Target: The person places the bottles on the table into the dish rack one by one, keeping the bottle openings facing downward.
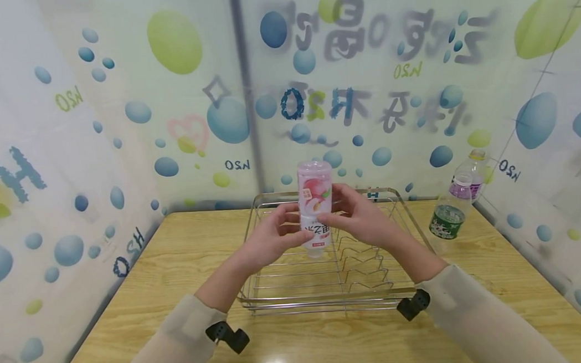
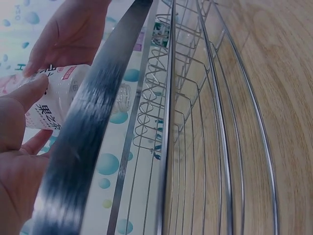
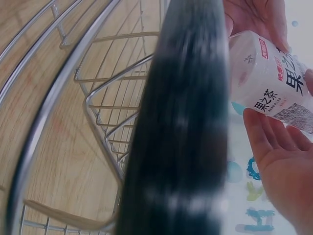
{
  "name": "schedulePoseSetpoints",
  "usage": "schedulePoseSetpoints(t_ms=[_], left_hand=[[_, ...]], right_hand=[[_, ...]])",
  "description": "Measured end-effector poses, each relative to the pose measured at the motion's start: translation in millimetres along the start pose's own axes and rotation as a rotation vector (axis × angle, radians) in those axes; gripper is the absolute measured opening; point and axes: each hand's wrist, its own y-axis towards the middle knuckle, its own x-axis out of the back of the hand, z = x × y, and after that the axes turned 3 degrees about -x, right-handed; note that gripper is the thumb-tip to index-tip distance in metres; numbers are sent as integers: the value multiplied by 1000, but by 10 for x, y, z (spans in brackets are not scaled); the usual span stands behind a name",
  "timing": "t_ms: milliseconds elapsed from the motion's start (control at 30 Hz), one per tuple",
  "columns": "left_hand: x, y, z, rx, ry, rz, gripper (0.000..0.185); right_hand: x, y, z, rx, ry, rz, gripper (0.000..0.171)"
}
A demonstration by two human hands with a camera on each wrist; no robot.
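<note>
Peach-label bottle [image 1: 315, 194]: shoulder masked by rack rim [image 2: 93, 127], base cut off, in left wrist view; left hand [image 1: 270, 235] and right hand [image 1: 360, 219]: fingers partly hidden behind it; purple-label bottle [image 1: 475, 169]: lower part covered by green-label bottle [image 1: 446, 221]

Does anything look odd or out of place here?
Yes: the bottle, held by the left hand and right hand above the wire rack, is upside down. Its neck points downward and the label lettering is inverted.

Bright w/ glare on table [image 1: 320, 340], R-wrist pic's rail [image 3: 176, 122] blurry.
</note>
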Motion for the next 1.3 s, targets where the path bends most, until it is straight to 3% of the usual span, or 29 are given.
schedulePoseSetpoints(t_ms=[200, 367, 533, 700, 867, 1100, 1300], left_hand=[[3, -4, 11, -2, 0, -3, 63], [87, -100, 22, -21, 12, -19, 66], [290, -316, 87, -73, 114, -79, 64], [510, -570, 224, -129, 245, -180, 56], [644, -813, 407, -93, 345, -238, 49], [652, -1006, 644, -22, 300, -196, 47], [608, -1025, 759, -7, 156, -138, 48]], right_hand=[[-5, 0, 4, -3, -5, -2, 64], [0, -2, 17, -4, -10, -9, 65], [23, 3, 12, -4, 1, -10, 66], [50, 9, 0, -13, -12, -20, 65], [72, 28, 5, -29, -23, -34, 68], [91, 85, 39, -26, -27, -49, 70], [86, 171, 71, -30, -20, -55, 69]])
